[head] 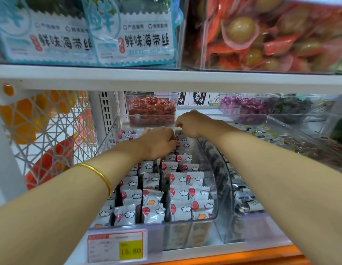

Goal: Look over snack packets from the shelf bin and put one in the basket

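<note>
Packets point(196, 190) stand in rows in the bin point(215, 207). Left hand point(158, 143) and right hand point(189, 123) curl over the far rows; what they pinch cannot be told. Probably light, crinkly, slippery: pinch a top seam.

Clear plastic shelf bin point(109, 138) sits on the lower shelf, its long axis running back from the shelf edge. It is filled with small white snack packets point(185, 190) printed with red balloons and clouds, standing upright in packed rows.
</note>
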Motion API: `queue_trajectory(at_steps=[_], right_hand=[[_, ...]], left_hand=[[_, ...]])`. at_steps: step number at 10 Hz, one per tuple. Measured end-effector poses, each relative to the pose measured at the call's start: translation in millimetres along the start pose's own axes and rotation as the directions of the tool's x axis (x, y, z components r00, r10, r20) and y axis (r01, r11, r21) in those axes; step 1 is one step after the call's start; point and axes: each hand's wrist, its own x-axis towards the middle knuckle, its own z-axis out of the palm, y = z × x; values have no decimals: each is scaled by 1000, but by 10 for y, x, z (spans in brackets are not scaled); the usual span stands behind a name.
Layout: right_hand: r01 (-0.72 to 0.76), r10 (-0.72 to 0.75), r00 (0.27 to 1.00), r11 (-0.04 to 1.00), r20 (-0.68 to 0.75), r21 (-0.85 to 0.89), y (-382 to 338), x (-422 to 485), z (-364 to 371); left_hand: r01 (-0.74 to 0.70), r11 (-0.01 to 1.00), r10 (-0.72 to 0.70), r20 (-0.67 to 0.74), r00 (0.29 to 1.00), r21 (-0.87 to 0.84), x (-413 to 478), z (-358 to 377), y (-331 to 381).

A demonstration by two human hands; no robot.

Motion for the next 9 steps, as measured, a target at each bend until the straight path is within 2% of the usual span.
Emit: queue_trajectory(at_steps=[3, 5, 7, 8, 9], right_hand=[[62, -55, 991, 996, -123, 56, 45, -124, -29], [111, -88, 974, 989, -211, 99, 23, -375, -81], [19, 6, 976, 993, -217, 114, -20, -759, -138], [35, 25, 963, 976, -269, 214, -49, -1056, -193], [115, 64, 908, 913, -414, 392, -23, -1578, -220]], left_hand=[[32, 984, -56, 133, 990, 173, -15, 55, 37], [87, 985, -106, 127, 986, 146, -166, 8, 150], [104, 958, -169, 232, 958, 267, -446, 126, 277], [134, 972, -161, 130, 978, 195, -578, -50, 437], [26, 997, -29, -39, 999, -68, -825, -224, 566]])
